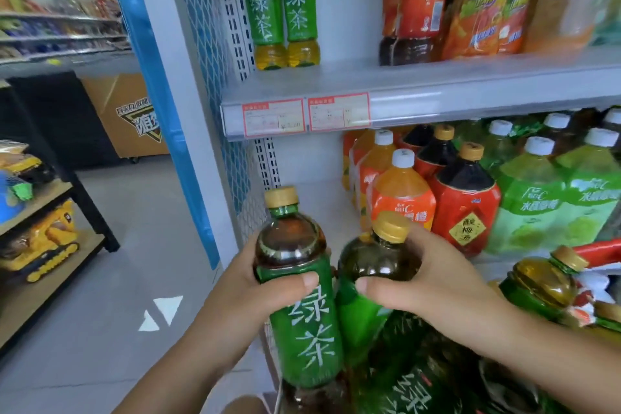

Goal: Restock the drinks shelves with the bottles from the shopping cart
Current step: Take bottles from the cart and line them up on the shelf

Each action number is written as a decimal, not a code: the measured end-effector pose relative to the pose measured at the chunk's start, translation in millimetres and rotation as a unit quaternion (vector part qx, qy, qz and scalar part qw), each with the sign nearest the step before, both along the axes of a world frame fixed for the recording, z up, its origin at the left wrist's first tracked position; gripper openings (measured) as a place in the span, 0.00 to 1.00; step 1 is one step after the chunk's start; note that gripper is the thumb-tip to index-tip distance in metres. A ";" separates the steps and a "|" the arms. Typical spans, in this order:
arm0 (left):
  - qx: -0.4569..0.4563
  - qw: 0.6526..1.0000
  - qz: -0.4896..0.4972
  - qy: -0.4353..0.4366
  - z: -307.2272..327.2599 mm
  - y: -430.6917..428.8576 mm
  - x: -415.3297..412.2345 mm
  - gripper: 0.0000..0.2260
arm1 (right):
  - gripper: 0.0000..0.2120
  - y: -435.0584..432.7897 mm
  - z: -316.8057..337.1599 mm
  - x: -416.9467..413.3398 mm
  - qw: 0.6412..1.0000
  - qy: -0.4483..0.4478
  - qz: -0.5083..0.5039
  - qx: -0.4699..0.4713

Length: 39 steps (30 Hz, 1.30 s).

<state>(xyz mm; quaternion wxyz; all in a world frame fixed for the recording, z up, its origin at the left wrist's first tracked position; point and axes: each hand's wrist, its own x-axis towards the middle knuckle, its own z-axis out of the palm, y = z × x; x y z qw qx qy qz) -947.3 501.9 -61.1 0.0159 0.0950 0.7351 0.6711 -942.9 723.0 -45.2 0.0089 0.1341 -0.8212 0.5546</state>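
Note:
My left hand (248,292) grips an upright green tea bottle (302,312) with a gold cap and a green label. Beside it, my right hand (433,286) holds a second green tea bottle (366,282) that tilts to the right. Both bottles hang just above the shopping cart, whose wire edge (270,343) shows at the bottom. More green tea bottles (541,282) lie in the cart. On the upper shelf (336,84), two matching green tea bottles (282,10) stand at the far left, with bare shelf to their right.
Large orange and red drink bottles (447,0) fill the upper shelf's right side. The lower shelf holds big orange, red and green bottles (467,198). A blue and white upright (161,77) frames the shelving. On the left stands a low rack with yellow toy trucks (47,242).

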 end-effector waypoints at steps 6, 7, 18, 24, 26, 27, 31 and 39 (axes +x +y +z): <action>0.039 0.974 0.081 0.207 99.5 -5.2 -24.9 0.22 | 0.16 10.6 112.9 -17.0 0.967 0.246 -0.035 -0.050; 0.039 0.968 0.091 0.230 114.4 -6.8 -31.0 0.19 | 0.17 10.6 133.1 -21.2 0.956 0.286 -0.043 -0.055; -0.001 0.951 0.108 0.291 175.1 -19.6 -92.5 0.22 | 0.16 -16.8 251.1 -101.9 0.880 0.434 -0.174 0.088; 0.028 0.959 0.094 0.266 168.2 -16.2 -107.2 0.19 | 0.28 -29.7 242.0 -166.9 0.901 0.348 -0.209 0.150; 0.040 0.958 0.099 0.267 166.3 -15.9 -108.3 0.18 | 0.33 -31.3 236.0 -182.0 0.913 0.333 -0.202 0.121; 0.040 0.957 0.102 0.269 165.5 -15.6 -108.7 0.18 | 0.36 -31.0 230.6 -187.4 0.923 0.326 -0.184 0.094; 0.004 0.952 0.118 0.282 158.7 -10.9 -112.2 0.17 | 0.47 -21.6 193.0 -192.9 0.962 0.268 -0.053 0.013; -0.039 0.954 0.114 0.274 163.7 -4.0 -120.8 0.20 | 0.37 -14.4 190.8 -232.1 0.985 0.128 -0.090 0.072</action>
